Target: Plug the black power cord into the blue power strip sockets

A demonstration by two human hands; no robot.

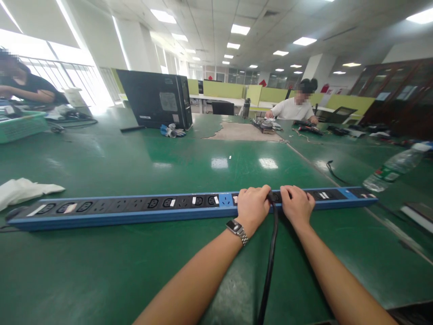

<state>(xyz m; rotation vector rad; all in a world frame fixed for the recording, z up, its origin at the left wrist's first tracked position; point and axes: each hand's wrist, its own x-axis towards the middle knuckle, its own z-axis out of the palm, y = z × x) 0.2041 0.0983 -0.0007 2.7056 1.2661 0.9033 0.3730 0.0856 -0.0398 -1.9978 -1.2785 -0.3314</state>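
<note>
A long blue power strip [189, 219] with a row of black sockets lies across the green table in front of me. My left hand [252, 205], with a watch on its wrist, is closed on a black plug [271, 197] at a socket right of the strip's middle. How deep the plug sits is hidden by my fingers. From the plug a thick black cable [270, 262] runs down toward me. My right hand [297, 205] grips the power strip just right of the plug, its fingers curled over the far edge.
Right of the strip lies a tilted clear bottle [394, 167]. White tissue [25, 189] rests near its left end. Farther back are a black computer case [152, 99], gloves [172, 131] and a green basket [23, 126]. Two other people sit across the table.
</note>
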